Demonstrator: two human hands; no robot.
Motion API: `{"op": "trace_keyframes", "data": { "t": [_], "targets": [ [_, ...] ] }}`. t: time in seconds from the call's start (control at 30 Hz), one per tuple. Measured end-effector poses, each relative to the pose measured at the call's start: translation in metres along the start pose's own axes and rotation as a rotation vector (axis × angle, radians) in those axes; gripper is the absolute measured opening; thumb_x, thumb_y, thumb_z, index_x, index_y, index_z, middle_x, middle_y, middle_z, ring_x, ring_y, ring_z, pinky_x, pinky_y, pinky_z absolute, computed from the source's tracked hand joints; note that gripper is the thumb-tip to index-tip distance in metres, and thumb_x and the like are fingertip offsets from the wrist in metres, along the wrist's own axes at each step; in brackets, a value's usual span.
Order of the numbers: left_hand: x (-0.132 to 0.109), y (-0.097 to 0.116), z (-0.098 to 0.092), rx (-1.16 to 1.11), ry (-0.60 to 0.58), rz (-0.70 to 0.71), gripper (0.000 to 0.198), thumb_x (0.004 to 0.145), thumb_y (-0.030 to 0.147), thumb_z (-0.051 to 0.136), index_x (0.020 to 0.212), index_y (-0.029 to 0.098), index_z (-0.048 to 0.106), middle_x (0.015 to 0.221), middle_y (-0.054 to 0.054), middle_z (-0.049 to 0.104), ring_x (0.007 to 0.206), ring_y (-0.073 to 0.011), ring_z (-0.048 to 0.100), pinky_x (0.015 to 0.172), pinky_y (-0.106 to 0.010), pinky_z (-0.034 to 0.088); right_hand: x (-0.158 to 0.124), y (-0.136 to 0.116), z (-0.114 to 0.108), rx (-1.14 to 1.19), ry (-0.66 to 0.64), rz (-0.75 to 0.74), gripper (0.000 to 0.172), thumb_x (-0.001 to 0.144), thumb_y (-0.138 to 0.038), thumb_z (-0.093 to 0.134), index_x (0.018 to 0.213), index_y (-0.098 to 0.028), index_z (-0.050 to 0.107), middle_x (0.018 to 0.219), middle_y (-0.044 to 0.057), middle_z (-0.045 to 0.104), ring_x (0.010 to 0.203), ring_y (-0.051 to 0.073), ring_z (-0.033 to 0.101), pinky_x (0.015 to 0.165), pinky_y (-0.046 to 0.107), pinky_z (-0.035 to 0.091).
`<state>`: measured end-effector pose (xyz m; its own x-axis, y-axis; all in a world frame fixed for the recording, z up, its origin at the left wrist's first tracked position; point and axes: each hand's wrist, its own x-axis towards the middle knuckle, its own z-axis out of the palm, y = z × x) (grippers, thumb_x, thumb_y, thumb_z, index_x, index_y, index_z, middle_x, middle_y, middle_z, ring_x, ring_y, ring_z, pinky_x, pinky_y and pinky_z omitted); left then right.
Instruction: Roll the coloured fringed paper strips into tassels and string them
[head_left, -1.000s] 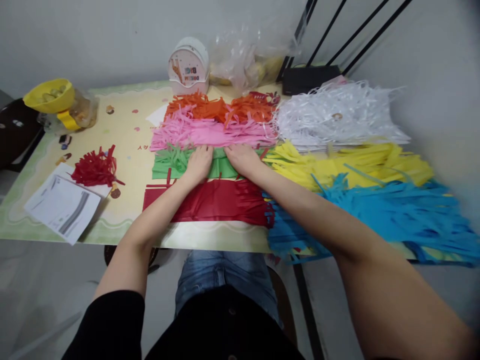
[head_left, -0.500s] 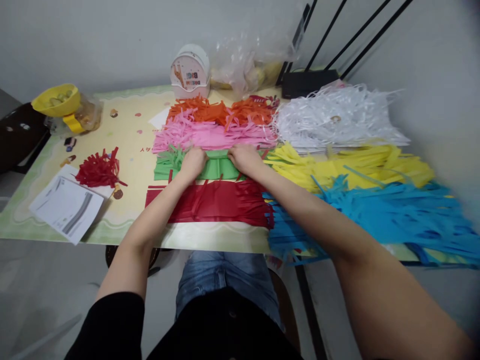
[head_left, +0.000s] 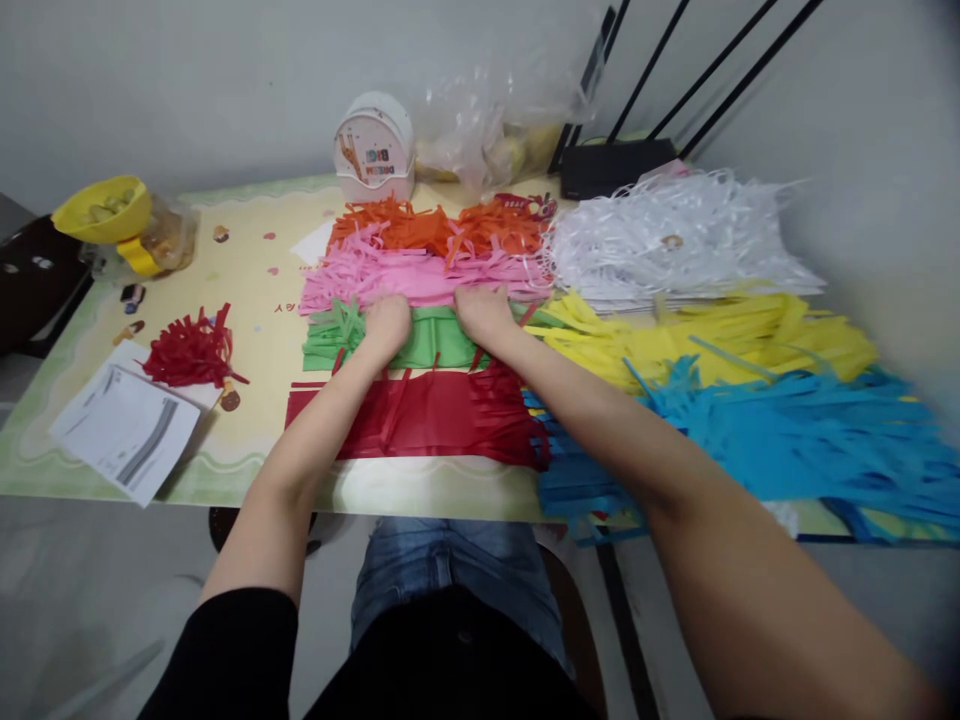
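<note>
My left hand [head_left: 388,322] and my right hand [head_left: 484,315] reach forward over the table, a short gap between them. Both have their fingers curled at the near edge of the pink fringed tissue paper [head_left: 424,280], with the fingertips partly hidden. Beneath the wrists lies the green fringed tissue paper [head_left: 437,340], showing between the hands. Closer to me, under my forearms, is the red fringed tissue paper [head_left: 427,412]. Orange fringed tissue paper [head_left: 427,228] lies behind the pink.
To the right are white strips [head_left: 660,235], yellow fringed paper [head_left: 705,340] and blue fringed paper [head_left: 787,430]. A black router [head_left: 615,165] stands behind. At left are a red tassel bundle [head_left: 191,350], a printed sheet [head_left: 124,430] and a yellow bowl [head_left: 105,210].
My hands have shifted from the far edge of the green paper to the near edge of the pink. The view has tilted slightly.
</note>
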<state>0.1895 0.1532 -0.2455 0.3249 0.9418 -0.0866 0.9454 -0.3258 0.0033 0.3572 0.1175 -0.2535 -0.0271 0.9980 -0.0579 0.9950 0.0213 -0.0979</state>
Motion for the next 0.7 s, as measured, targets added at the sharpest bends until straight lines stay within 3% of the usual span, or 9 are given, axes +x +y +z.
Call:
{"op": "trace_keyframes", "data": {
  "t": [0.1,0.2,0.27,0.33,0.43,0.7],
  "targets": [
    [-0.007,0.002,-0.003,0.023,0.049,0.021,0.046,0.104,0.011,0.027,0.133,0.003,0.063,0.130,-0.028,0.068,0.127,-0.0357,0.064,0.103,-0.046,0.049,-0.003,-0.001,-0.002,-0.018,0.011,-0.009,0.046,0.103,-0.015,0.028,0.134,-0.001,0.059,0.121,0.032,0.071,0.115,0.038,0.065,0.099,0.052,0.040],
    [-0.011,0.000,-0.005,0.088,0.123,0.189,0.046,0.106,0.014,0.028,0.136,0.010,0.062,0.139,-0.024,0.062,0.135,-0.0366,0.055,0.110,-0.049,0.043,-0.009,-0.002,-0.006,-0.041,0.040,-0.034,0.049,0.104,-0.013,0.025,0.139,-0.004,0.058,0.128,0.030,0.068,0.122,0.039,0.060,0.099,0.051,0.039],
    [-0.013,-0.002,-0.005,0.134,0.096,0.341,0.043,0.106,0.015,0.031,0.128,0.010,0.067,0.134,-0.023,0.064,0.133,-0.0353,0.056,0.110,-0.048,0.042,-0.013,-0.004,-0.007,-0.073,0.066,-0.128,0.050,0.104,-0.013,0.023,0.134,-0.005,0.062,0.135,0.029,0.064,0.130,0.039,0.054,0.101,0.050,0.037],
    [-0.014,-0.003,-0.004,0.148,0.034,0.404,0.041,0.103,0.010,0.033,0.122,0.005,0.070,0.124,-0.024,0.067,0.125,-0.0331,0.061,0.108,-0.044,0.043,-0.015,-0.005,-0.005,-0.098,0.075,-0.261,0.047,0.104,-0.014,0.026,0.127,-0.004,0.066,0.135,0.028,0.063,0.130,0.038,0.052,0.101,0.047,0.036],
    [-0.015,-0.001,-0.004,0.135,0.011,0.372,0.040,0.099,0.005,0.036,0.123,0.001,0.068,0.120,-0.025,0.067,0.121,-0.0319,0.064,0.103,-0.041,0.045,-0.014,-0.005,0.000,-0.094,0.061,-0.336,0.042,0.103,-0.015,0.033,0.127,-0.003,0.065,0.126,0.026,0.066,0.121,0.034,0.057,0.096,0.041,0.038],
    [-0.016,-0.002,-0.010,0.084,0.026,0.238,0.046,0.102,0.007,0.031,0.133,0.007,0.064,0.125,-0.023,0.068,0.119,-0.0328,0.066,0.094,-0.041,0.047,-0.007,0.009,0.001,-0.079,0.026,-0.230,0.044,0.103,-0.012,0.032,0.125,0.001,0.068,0.120,0.027,0.069,0.111,0.032,0.062,0.089,0.038,0.039]
  ]
}}
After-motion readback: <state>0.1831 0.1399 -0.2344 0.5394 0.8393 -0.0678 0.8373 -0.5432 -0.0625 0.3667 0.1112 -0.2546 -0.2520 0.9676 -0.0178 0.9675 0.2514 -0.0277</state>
